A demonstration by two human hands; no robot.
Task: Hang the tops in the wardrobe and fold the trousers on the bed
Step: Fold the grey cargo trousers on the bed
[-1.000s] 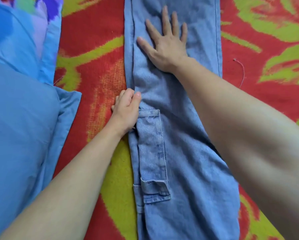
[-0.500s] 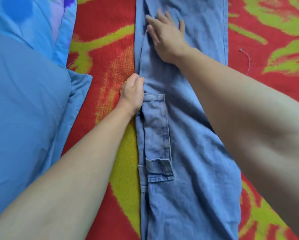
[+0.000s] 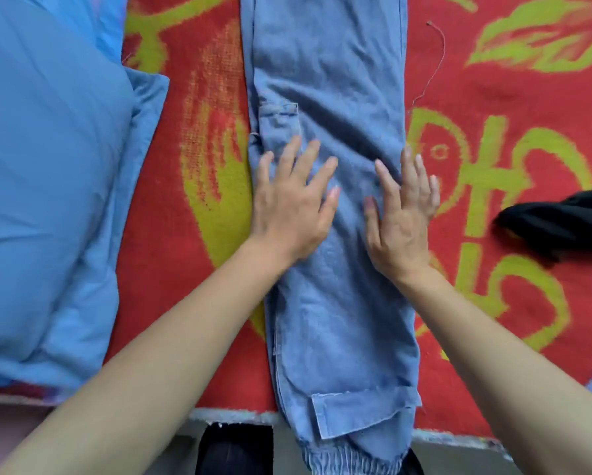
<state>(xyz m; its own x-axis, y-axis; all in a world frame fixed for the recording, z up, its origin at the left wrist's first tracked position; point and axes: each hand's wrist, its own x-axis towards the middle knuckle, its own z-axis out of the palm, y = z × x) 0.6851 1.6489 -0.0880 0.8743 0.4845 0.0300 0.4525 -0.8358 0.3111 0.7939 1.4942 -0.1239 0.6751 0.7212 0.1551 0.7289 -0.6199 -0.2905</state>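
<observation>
Denim lies under both palms. The left hand [image 3: 289, 207] rests flat on the trousers [image 3: 328, 63], fingers straight and spread, grasping nothing. Its fingertips reach the lower end of a side pocket [image 3: 279, 120] sewn along the left edge of the cloth. The right hand [image 3: 402, 217] lies flat just beside it, also released. Its fingers are straight and closer together, and the outer ones lie along the right edge of the trousers where the denim meets the blanket. A narrow strip of wrinkled fabric shows between the two hands, and both bare forearms run back toward the lower corners of the view.

The trousers are light blue. They stretch lengthwise down the middle of the bed, legs laid one on the other, from the top of the view to the near edge. There a loose flap [image 3: 356, 416] lies across them, and a gathered elastic band [image 3: 349, 462] hangs past the mattress edge.

Under them is a red blanket [image 3: 486, 97] with yellow-green figures. A blue pillow [image 3: 47, 166] fills the left side, well apart from the trousers. A crumpled black garment [image 3: 561, 224] lies on the blanket at the right edge. Below the bed edge a dark shape [image 3: 234, 450] shows; what it is cannot be told.
</observation>
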